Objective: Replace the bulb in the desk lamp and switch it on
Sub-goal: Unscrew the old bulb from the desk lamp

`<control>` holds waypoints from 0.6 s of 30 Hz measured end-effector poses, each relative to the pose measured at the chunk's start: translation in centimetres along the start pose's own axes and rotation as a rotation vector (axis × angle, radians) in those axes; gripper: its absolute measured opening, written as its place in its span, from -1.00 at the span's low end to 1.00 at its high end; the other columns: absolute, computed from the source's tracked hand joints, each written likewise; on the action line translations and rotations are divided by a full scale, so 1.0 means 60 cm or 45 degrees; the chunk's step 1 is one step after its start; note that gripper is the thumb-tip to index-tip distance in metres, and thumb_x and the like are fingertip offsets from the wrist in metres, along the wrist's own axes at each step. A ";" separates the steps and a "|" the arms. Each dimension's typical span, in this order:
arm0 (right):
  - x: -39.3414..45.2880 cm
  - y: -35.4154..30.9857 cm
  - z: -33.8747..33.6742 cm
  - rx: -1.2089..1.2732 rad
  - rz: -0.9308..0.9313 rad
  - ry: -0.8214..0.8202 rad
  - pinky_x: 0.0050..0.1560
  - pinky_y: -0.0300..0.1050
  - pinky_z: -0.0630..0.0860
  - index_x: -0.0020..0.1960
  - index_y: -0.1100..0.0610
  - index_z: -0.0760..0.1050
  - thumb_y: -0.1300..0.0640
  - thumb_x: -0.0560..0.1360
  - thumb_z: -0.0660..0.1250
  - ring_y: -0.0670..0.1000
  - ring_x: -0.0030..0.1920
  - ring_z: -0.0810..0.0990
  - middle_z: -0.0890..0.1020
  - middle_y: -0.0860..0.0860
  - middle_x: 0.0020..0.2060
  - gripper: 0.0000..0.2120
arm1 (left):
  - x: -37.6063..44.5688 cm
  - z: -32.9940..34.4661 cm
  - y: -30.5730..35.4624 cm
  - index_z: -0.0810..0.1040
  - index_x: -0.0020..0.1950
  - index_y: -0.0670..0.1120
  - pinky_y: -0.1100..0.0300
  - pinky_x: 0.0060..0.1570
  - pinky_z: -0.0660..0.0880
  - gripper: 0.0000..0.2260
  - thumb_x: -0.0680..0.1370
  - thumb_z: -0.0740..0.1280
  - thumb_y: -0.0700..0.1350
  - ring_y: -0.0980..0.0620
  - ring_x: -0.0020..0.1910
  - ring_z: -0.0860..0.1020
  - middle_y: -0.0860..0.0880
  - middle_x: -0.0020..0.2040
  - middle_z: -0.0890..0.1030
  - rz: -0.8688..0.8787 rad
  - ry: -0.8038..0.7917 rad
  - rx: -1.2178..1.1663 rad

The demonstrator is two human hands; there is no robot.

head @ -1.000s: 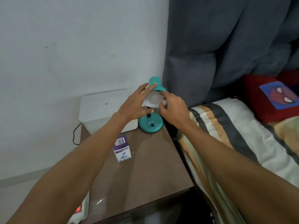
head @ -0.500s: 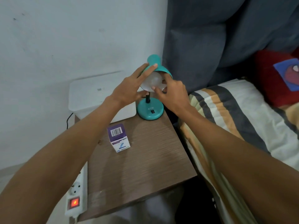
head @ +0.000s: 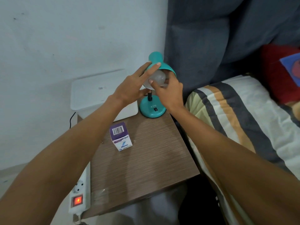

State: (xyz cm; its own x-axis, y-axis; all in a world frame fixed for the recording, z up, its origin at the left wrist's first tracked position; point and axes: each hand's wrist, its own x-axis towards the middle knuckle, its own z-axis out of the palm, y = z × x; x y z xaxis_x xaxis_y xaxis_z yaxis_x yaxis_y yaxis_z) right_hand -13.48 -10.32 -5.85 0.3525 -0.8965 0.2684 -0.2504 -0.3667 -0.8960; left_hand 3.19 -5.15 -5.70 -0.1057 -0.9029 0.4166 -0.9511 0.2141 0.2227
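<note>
Bulb (head: 157,77), frosted and round, was seen seated in the mouth of the teal lamp (head: 152,109), whose shade (head: 159,65) was tilted toward the camera on a short black stem. The bulb was pinched at its dome by the fingers of the right hand (head: 168,93), thumb on the near side and the other fingertips partly hidden behind it. The shade's rim was steadied by the left hand (head: 131,88), its fingers spread, two laid flat along the teal metal. The bulb was judged light, smooth and breakable, best gripped around its widest part and turned gently, not squeezed; the thin shade was judged likely to swing unless braced. A small purple-and-white box (head: 121,138) stood upright on the brown bedside table (head: 142,168), well apart from the lamp's base. A white lidded bin (head: 100,95) was set beside the lamp against the wall, and a power strip (head: 79,192) with a glowing red switch lay at the table's left edge. A striped bed (head: 235,114) adjoined.
</note>
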 end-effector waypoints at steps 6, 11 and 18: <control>-0.005 -0.013 0.018 -0.214 -0.051 0.124 0.23 -0.05 0.55 0.36 0.15 0.48 0.03 0.49 0.48 0.13 0.18 0.63 0.61 0.11 0.22 -0.51 | -0.001 -0.005 -0.002 0.07 0.64 0.14 -0.19 0.36 0.52 -0.15 0.53 0.53 -0.18 -0.30 0.42 0.50 -0.19 0.61 0.29 -0.001 -0.010 -0.010; -0.017 -0.010 0.025 -0.369 -0.107 0.088 0.28 0.03 0.50 0.46 0.11 0.39 0.11 0.54 0.42 0.20 0.26 0.55 0.45 0.17 0.33 -0.48 | -0.008 0.001 -0.002 0.09 0.64 0.12 -0.20 0.34 0.53 -0.17 0.53 0.51 -0.17 -0.31 0.41 0.50 -0.18 0.61 0.28 -0.009 0.003 -0.037; -0.011 -0.011 0.025 0.158 0.273 0.167 -0.11 -0.51 0.46 0.32 0.16 0.51 -0.06 0.50 0.48 -0.03 0.01 0.66 0.70 0.04 0.08 -0.52 | -0.004 -0.002 0.001 0.05 0.63 0.14 -0.22 0.32 0.54 -0.19 0.56 0.49 -0.15 -0.35 0.34 0.55 -0.22 0.62 0.26 0.009 -0.017 -0.026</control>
State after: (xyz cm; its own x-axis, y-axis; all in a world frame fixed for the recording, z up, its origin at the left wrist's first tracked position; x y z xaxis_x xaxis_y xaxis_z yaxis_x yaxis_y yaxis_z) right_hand -12.18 -9.14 -5.95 0.1817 -0.9778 0.1044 -0.1914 -0.1393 -0.9716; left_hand 3.19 -4.87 -5.67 -0.1163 -0.9064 0.4061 -0.9441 0.2278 0.2381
